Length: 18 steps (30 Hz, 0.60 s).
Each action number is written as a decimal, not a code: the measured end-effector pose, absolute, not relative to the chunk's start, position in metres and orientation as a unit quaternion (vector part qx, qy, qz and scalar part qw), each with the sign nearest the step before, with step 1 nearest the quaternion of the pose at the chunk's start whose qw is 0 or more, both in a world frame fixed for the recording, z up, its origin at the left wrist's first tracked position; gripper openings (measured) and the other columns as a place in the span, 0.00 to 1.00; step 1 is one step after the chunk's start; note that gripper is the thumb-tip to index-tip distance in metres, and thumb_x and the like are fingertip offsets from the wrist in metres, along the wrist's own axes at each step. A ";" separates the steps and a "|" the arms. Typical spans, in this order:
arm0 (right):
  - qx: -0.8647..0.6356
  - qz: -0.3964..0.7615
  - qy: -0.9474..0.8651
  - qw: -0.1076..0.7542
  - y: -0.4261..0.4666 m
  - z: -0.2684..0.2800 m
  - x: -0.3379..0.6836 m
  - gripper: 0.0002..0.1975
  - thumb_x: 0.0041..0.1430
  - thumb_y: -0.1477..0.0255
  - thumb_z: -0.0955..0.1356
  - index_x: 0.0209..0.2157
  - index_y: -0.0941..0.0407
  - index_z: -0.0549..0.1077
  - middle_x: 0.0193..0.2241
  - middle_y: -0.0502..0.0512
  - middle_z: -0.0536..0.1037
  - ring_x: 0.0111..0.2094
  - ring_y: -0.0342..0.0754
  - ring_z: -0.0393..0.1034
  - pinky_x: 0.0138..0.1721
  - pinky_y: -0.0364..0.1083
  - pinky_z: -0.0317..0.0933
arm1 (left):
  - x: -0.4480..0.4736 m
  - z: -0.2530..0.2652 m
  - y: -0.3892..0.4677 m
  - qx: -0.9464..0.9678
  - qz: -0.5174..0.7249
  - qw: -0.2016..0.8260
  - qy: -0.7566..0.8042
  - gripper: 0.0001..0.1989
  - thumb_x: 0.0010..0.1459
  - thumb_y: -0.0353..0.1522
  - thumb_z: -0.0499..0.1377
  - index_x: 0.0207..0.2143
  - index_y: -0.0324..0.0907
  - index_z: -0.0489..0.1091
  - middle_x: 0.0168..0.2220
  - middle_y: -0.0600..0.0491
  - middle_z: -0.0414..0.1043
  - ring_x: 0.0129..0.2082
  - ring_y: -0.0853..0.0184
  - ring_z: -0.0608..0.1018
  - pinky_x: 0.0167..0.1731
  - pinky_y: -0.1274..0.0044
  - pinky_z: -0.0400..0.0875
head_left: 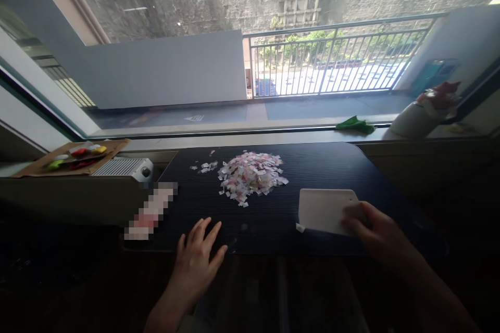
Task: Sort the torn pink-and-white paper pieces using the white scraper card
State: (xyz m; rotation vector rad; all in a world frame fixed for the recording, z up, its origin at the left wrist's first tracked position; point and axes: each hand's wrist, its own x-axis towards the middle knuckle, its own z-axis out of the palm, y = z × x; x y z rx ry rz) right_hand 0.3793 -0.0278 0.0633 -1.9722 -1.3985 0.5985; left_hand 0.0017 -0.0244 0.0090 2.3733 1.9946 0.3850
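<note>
Board [323, 209] is pale, rectangular; right grip [367, 222] clasps its end; left grip [198, 256] splayed, empty.

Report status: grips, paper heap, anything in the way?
Right grip holds white board. Left grip spread open at table's near edge. Paper heap toward far side. Possibly in the way: loose scrap at board's near-left corner.

Room with windowsill [234, 139], railing [328, 62] outside

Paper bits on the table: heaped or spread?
Mostly heaped: one mound on the dark table, some loose bits at its left, a lone piece by the white board in the right hand.
</note>
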 end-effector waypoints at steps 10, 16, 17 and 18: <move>-0.742 0.303 -0.470 0.369 -0.036 0.059 0.414 0.11 0.44 0.61 0.68 0.28 0.52 0.73 0.26 0.52 0.78 0.29 0.53 0.73 0.28 0.48 0.65 | -0.012 0.002 -0.028 0.804 0.153 -0.026 0.575 0.22 0.54 0.37 0.56 0.53 0.47 0.69 0.50 0.48 0.71 0.51 0.55 0.72 0.47 0.62 0.70; -0.700 0.382 -0.439 0.413 -0.034 0.034 0.417 0.10 0.44 0.64 0.70 0.29 0.55 0.74 0.26 0.52 0.79 0.31 0.52 0.74 0.31 0.48 0.67 | -0.010 0.004 -0.028 0.818 0.153 -0.024 0.554 0.21 0.55 0.40 0.55 0.52 0.47 0.69 0.49 0.47 0.72 0.49 0.53 0.74 0.45 0.59 0.70; -0.694 0.396 -0.436 0.413 -0.035 0.033 0.417 0.10 0.44 0.65 0.70 0.29 0.55 0.75 0.27 0.52 0.79 0.31 0.52 0.74 0.31 0.47 0.68 | -0.002 0.005 -0.030 0.816 0.165 -0.025 0.554 0.20 0.56 0.40 0.55 0.50 0.48 0.70 0.49 0.47 0.72 0.49 0.53 0.74 0.46 0.57 0.68; -0.690 0.408 -0.435 0.411 -0.036 0.033 0.416 0.10 0.44 0.64 0.70 0.29 0.55 0.75 0.27 0.52 0.79 0.31 0.52 0.74 0.31 0.47 0.68 | 0.009 0.007 -0.033 0.806 0.194 -0.030 0.558 0.18 0.56 0.38 0.55 0.49 0.47 0.71 0.48 0.47 0.72 0.49 0.53 0.73 0.49 0.55 0.66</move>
